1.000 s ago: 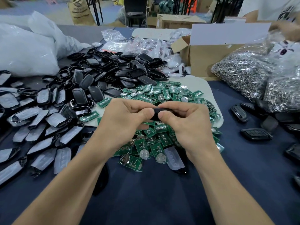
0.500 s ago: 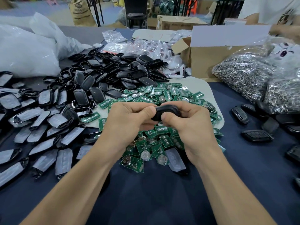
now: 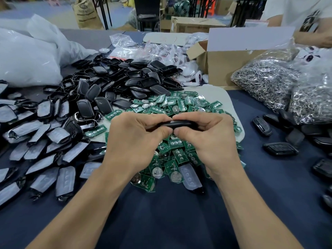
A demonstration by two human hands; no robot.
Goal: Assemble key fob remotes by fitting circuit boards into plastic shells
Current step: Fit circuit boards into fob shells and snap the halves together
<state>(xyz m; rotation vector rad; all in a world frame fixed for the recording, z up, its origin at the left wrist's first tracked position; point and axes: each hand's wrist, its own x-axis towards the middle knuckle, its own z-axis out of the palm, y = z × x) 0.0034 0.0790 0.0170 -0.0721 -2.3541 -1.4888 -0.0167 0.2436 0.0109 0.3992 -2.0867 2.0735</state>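
Note:
Both hands hold one black key fob shell point(image 3: 179, 124) edge-on above a heap of green circuit boards point(image 3: 172, 148). My left hand point(image 3: 133, 141) grips its left end, thumb and fingers pinched over it. My right hand point(image 3: 210, 139) pinches the right end, with the two thumbs almost touching under the shell. Most of the shell is hidden by my fingers. A pile of black shell halves point(image 3: 125, 79) lies behind the boards. Shell halves with clear button pads point(image 3: 48, 141) cover the left of the table.
Finished black fobs point(image 3: 280, 149) lie at the right on the dark blue cloth point(image 3: 170, 212). Bags of metal rings point(image 3: 269, 81) and an open cardboard box point(image 3: 231, 69) stand at the back right, a white bag point(image 3: 23, 56) at the back left. Another person's arm point(image 3: 312, 38) is at the far right.
The shell has turned from facing up to edge-on between my fingers. My hands have closed tighter over it and stayed above the boards.

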